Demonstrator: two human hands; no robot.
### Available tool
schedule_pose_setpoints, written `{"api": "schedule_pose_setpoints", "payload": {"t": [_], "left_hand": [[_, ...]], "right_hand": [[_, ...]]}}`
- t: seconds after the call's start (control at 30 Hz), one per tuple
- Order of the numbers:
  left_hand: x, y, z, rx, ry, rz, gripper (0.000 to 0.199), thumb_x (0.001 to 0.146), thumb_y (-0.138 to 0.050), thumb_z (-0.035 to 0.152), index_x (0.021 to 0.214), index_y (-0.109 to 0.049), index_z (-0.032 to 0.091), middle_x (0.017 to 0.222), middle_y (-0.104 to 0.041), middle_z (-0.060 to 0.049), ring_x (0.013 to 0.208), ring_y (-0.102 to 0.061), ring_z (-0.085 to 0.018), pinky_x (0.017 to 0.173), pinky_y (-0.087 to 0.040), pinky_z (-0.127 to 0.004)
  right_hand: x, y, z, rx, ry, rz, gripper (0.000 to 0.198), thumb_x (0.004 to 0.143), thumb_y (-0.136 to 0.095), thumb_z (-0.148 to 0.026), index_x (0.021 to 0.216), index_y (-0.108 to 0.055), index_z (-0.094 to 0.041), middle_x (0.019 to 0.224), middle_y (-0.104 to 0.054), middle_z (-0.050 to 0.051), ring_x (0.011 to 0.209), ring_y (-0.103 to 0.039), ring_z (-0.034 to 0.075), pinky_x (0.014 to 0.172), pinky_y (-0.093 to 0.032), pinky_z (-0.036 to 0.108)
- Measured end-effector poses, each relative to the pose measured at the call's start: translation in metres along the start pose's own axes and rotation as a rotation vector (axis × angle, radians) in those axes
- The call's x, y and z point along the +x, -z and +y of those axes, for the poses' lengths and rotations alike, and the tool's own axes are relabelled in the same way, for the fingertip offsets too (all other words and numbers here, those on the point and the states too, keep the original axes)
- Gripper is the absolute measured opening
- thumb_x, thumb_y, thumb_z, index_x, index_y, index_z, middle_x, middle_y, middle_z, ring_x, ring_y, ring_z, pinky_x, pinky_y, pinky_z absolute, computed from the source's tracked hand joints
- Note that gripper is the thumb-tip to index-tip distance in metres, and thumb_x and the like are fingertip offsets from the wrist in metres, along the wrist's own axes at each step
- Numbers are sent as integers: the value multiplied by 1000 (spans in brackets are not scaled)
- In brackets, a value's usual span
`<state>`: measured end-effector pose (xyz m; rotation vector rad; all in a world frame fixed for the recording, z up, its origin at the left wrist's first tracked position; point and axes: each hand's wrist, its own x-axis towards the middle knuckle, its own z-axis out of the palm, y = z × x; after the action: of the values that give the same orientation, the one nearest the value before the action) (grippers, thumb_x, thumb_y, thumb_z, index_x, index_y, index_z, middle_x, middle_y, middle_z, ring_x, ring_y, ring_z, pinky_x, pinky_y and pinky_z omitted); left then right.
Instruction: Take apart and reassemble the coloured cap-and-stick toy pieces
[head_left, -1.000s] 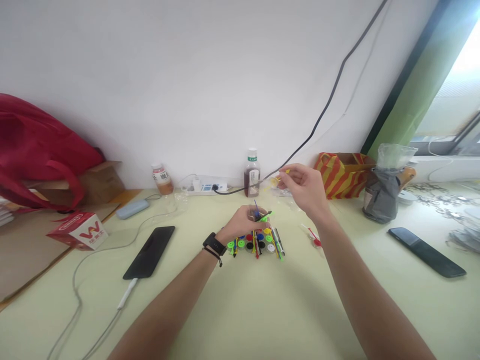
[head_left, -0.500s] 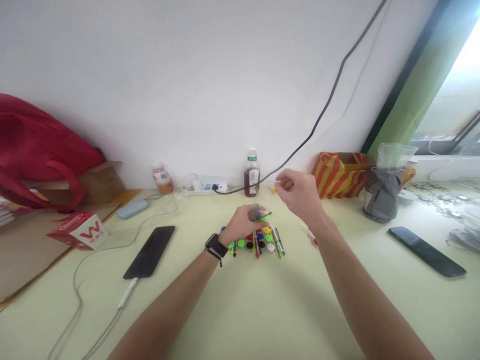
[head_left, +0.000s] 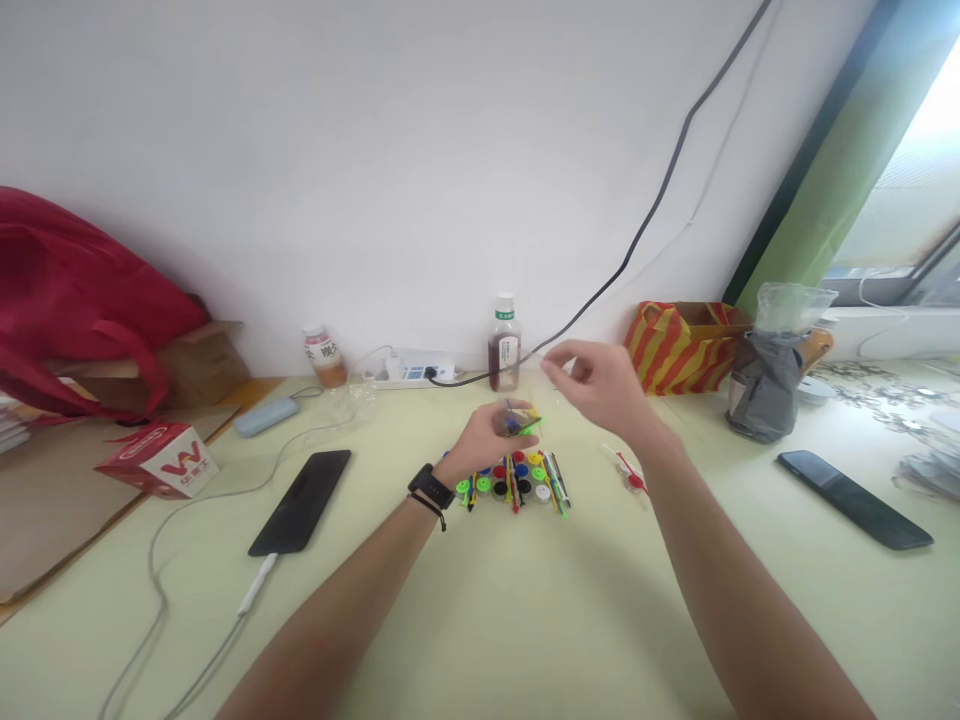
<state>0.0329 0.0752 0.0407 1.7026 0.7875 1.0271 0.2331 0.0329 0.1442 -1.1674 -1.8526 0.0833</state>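
- Pieces (head_left: 514, 424), twelve o'clock: likely light, stiff; best held mid-length.
- My left hand (head_left: 484, 438) grips them.
- My right hand (head_left: 598, 385), one o'clock: pinching or not, I can't tell.

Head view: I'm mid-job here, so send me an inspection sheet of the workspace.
Surface: pale green table.
Job's things: coloured parts grouped under the left hand; red part to the right, apart from them.
Clutter: left phone, right phone, dark bottle, striped bag, red-and-white box.
Hands: left hand holds small pieces, too blurred to count; right hand raised, fingers bent, any grip unclear.
Cables: black cable runs down to the power strip; white cable plugged into the left phone.
Surroundings: white wall behind; window at right.
Other people: nothing seen.
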Motion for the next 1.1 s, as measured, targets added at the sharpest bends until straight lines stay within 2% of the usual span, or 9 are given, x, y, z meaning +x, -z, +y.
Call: {"api": "schedule_pose_setpoints", "payload": {"t": [0.07,0.13,0.23,0.33,0.4,0.63,0.83,1.0,1.1], "left_hand": [[0,2,1,-116,70,40,66,67,-92,34,124,-64,15,105,-75,-10,88,-72,-21,78,-59,-34],[-1,4,4,-176,116,31,66,68,-91,36,124,-63,17,108,-74,-11,88,-73,-20,77,-60,-33],[-3,4,9,-217,113,-46,57,73,-87,42,119,-63,18,111,-73,-12,83,-74,-19,69,-59,-29],[-3,4,11,-207,109,-61,53,73,-87,45,113,-64,17,105,-74,-11,82,-75,-20,65,-58,-27],[-3,4,9,-158,145,-47,54,71,-89,43,112,-65,17,100,-74,-10,82,-75,-21,66,-60,-29],[-4,10,3,13,202,-90,54,70,-89,45,111,-68,17,100,-74,-9,82,-73,-20,63,-58,-26],[-3,15,1,99,180,-140,54,71,-88,46,111,-68,16,106,-75,-12,90,-73,-22,69,-57,-27],[-2,15,-4,135,145,-163,54,70,-88,48,110,-70,16,104,-76,-12,89,-73,-23,74,-58,-30],[-2,15,-4,143,123,-160,54,69,-89,48,109,-71,16,103,-76,-12,88,-73,-23,76,-58,-31]], "right_hand": [[3,11,16,-1,-65,102,21,92,-56,-36,87,-68,-20,78,-72,2,52,-52,12,54,-40,27],[3,22,44,-89,-160,67,23,89,-59,-41,84,-66,-20,81,-71,4,59,-58,14,58,-44,27],[-8,32,97,-250,-405,-402,33,74,-74,-51,82,-67,-20,83,-72,7,70,-65,20,64,-49,30],[-28,27,140,-233,-816,-919,43,56,-88,-47,83,-68,-20,76,-72,6,66,-67,21,62,-54,32],[-37,19,156,-162,-904,-1047,39,51,-90,-38,77,-67,-20,71,-72,5,66,-68,20,63,-56,30],[-34,5,165,10,-824,-1034,28,53,-87,-30,67,-67,-17,71,-75,6,74,-74,20,69,-59,25],[-35,12,163,181,-796,-919,18,56,-85,-25,66,-72,-17,81,-78,8,86,-77,24,81,-61,27],[-33,19,154,193,-778,-905,15,57,-86,-23,65,-75,-18,83,-79,9,90,-77,29,85,-62,32],[-30,26,146,174,-738,-823,13,60,-85,-23,67,-75,-18,85,-79,9,90,-77,29,86,-61,34]]}}
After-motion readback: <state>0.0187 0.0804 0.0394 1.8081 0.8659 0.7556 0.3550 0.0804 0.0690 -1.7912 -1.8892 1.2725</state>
